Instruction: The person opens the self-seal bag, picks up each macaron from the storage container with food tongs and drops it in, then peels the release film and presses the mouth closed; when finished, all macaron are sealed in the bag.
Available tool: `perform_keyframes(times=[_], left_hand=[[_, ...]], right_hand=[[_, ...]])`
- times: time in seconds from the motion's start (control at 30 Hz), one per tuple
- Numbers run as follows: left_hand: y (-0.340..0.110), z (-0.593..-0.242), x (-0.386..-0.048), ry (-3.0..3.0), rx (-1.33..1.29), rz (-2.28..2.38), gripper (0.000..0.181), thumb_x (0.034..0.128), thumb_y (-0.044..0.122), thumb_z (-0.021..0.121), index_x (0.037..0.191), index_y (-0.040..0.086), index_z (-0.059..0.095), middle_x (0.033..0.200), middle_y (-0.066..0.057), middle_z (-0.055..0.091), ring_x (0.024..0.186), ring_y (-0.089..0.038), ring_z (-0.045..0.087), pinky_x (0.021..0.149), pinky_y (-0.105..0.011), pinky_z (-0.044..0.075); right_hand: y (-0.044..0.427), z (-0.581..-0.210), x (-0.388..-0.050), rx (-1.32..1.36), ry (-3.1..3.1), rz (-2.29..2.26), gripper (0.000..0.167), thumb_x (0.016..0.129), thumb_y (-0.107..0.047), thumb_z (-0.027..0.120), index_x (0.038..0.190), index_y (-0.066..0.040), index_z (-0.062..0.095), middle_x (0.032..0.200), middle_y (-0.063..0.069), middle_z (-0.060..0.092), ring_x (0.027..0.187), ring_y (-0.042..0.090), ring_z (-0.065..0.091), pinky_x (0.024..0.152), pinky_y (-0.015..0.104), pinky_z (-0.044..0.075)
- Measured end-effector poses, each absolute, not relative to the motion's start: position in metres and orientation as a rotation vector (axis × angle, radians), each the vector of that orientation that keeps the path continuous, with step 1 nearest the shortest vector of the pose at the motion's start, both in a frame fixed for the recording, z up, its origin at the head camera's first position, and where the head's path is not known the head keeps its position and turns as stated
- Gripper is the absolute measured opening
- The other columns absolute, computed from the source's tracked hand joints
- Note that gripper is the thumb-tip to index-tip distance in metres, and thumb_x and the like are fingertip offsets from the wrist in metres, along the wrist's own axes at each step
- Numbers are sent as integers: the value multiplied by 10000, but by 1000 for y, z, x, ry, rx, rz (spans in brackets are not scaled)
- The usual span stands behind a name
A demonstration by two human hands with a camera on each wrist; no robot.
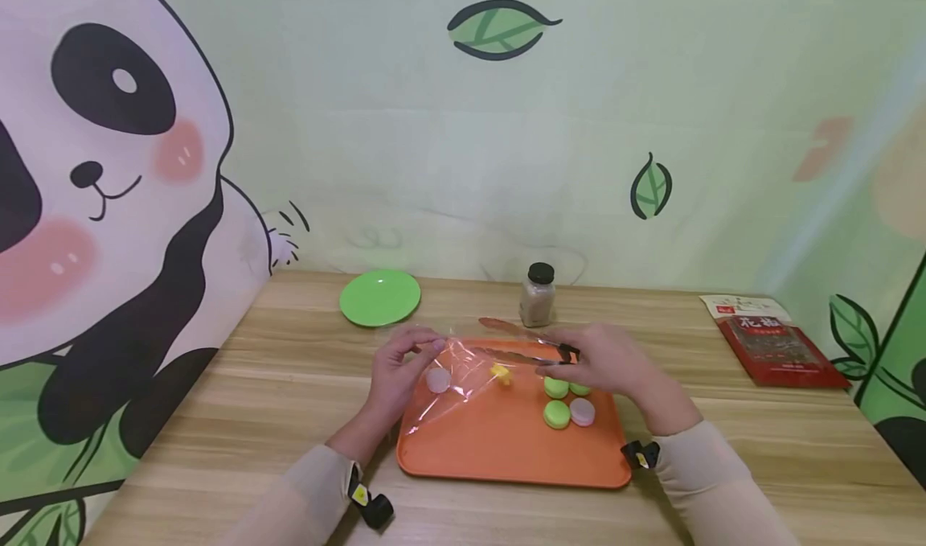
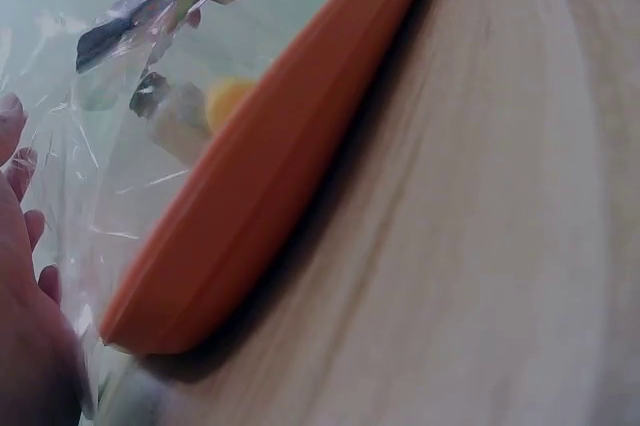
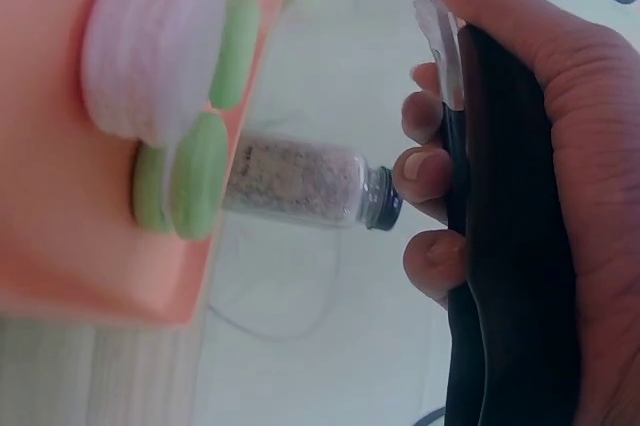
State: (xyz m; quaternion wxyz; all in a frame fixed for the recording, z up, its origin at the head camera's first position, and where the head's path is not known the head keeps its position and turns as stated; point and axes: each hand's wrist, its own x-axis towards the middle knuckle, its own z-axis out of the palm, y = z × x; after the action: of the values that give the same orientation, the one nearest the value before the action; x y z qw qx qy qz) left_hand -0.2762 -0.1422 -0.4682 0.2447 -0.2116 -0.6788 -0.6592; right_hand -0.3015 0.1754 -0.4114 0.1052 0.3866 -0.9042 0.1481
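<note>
My left hand (image 1: 398,373) pinches a clear plastic bag (image 1: 459,373) by its edge over the left part of an orange tray (image 1: 506,453). Tongs with black handles (image 3: 515,216) are gripped in my right hand (image 1: 615,361), their two arms apart and pointing left towards the bag. A pale macaron (image 1: 437,380) shows by the left fingers; whether the bag encloses it I cannot tell. Near the tongs' lower arm is a small yellow piece (image 1: 501,374). Below the right hand, several green macarons (image 1: 556,414) and a pale pink one (image 1: 582,412) sit on the tray.
Behind the tray stands a glass jar (image 1: 537,301) with a black lid. A green plate (image 1: 379,298) lies at the back left, and a red packet (image 1: 774,349) rests at the right side of the wooden table (image 1: 275,417).
</note>
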Motion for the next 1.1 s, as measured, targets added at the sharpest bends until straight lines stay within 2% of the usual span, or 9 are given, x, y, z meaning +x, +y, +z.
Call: perform_keyframes(times=[0.2,0.43,0.57,0.67,0.77,0.9,1.03,1.1], left_hand=[[-143,-467,-279,-1858,-557,-1782,77,870,-84,706,946,-93,718,963,-234,697,942,-153,606,787,-327,451],[-142,-466,-279,-1847,-549,-1777,77,867,-81,712,943,-90,717,956,-213,701,945,-150,606,786,-332,450],[-141,-467,-278,-1856,-545,-1781,77,865,-80,715,941,-90,716,958,-209,700,948,-127,601,792,-317,450],[-141,-467,-277,-1864,-539,-1783,76,866,-77,715,941,-88,717,961,-206,703,947,-120,600,791,-328,446],[-139,-469,-276,-1873,-543,-1787,81,865,-77,717,946,-83,722,965,-214,704,951,-132,603,787,-326,445],[-138,-468,-275,-1930,-587,-1759,100,865,-61,726,965,-69,730,984,-220,702,983,-172,598,814,-338,458],[-138,-468,-273,-2028,-605,-1749,128,867,-21,744,994,-36,747,1062,-198,701,1067,-213,582,906,-344,449],[-139,-468,-271,-2067,-594,-1764,137,868,-8,749,1004,-27,754,1100,-184,694,1106,-227,573,953,-308,428]], right_hand=[[182,-406,-303,1087,-2680,493,390,816,-487,811,1009,-187,655,679,-72,512,546,33,388,503,242,326],[205,-399,-301,933,-2745,631,473,786,-541,819,1120,-261,635,761,-62,544,565,65,431,508,254,364],[230,-408,-302,896,-2763,708,400,792,-513,827,1006,-255,608,742,-35,535,576,78,441,512,251,374],[252,-424,-302,881,-2789,707,391,797,-503,828,915,-203,606,710,-34,522,581,71,434,513,245,371],[277,-442,-294,861,-2827,663,440,788,-508,833,986,-151,667,699,-63,520,594,48,439,519,236,372],[304,-459,-281,824,-2833,686,573,760,-489,860,1167,-125,689,689,-96,519,597,29,447,517,230,374],[314,-472,-275,827,-2808,749,570,763,-466,865,1185,-130,682,698,-89,533,599,42,463,516,225,381],[314,-478,-273,834,-2807,757,556,773,-474,857,1174,-132,680,714,-87,544,607,50,476,521,222,391]])
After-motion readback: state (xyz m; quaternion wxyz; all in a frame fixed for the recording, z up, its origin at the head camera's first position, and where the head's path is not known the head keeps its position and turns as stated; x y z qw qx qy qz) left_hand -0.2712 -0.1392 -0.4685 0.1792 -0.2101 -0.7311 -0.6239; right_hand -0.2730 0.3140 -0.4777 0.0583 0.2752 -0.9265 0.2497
